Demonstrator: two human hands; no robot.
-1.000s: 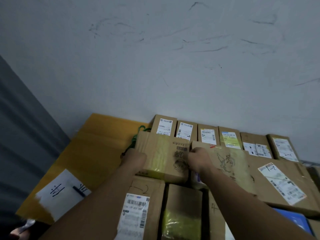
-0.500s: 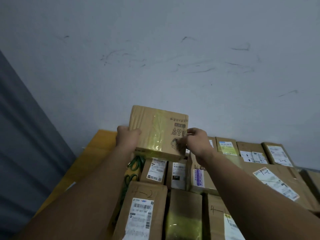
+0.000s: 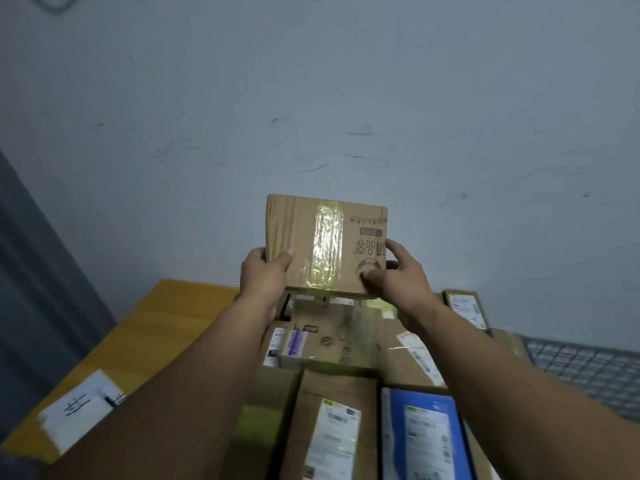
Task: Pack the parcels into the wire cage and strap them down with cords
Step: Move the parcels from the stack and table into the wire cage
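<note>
Gripping a taped carton (image 3: 300, 237), left hand (image 3: 265, 276) and right hand (image 3: 398, 277), above parcels (image 3: 332, 403) seemingly packed in a wire cage (image 3: 585, 372).

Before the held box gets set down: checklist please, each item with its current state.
1. Two-hand grip: left hand and right hand hold opposite edges of the taped box: ok.
2. Box lifted clear of the packed parcels below: ok.
3. Tape strip closed across its face: ok.
4. Open slot for it: much of the pile is hidden: cannot tell.
5. Wire cage mesh in view at right: ok.
6. Cords at hand: none in view: cannot tell.
</note>
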